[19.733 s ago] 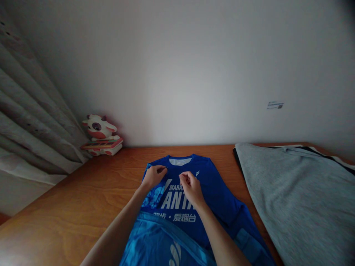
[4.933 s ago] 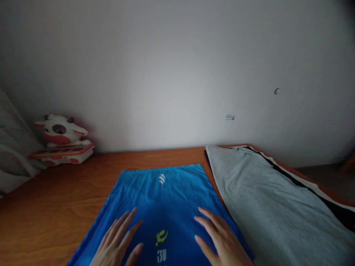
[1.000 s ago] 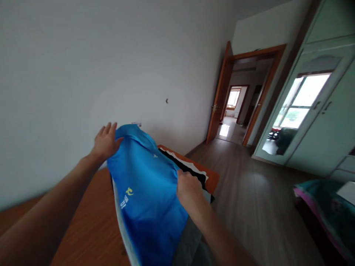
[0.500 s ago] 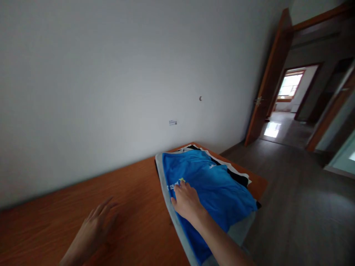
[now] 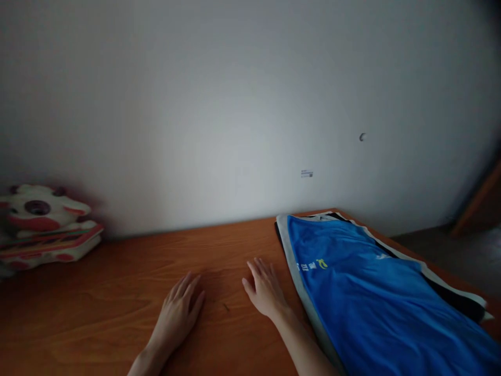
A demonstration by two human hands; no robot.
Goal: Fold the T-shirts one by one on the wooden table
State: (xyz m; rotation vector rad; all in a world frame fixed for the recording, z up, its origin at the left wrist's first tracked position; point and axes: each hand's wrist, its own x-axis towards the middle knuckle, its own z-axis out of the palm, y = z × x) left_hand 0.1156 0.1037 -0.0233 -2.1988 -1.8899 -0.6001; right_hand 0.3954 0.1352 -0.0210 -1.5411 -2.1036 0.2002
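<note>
Cow toy [image 5: 47, 224] left; blue shirt [image 5: 364, 282] right.

- Bare left hand [image 5: 174, 316], bare right hand [image 5: 266, 290]: 2 hands, lower centre.
- Blue printed fabric garment [image 5: 352, 282]: 1, lower right.
- Grey fabric piece [image 5: 290, 256]: 1, lower right; black and white layers [image 5: 456, 300]: quantity indeterminable.
- White-and-red cow-shaped toy [image 5: 47, 222]: 1, left edge.
- White rectangular label [image 5: 307, 173]: 1, right of centre.

Blue garment [image 5: 352, 282] with white-and-yellow print over grey cloth [image 5: 294, 266].
</note>
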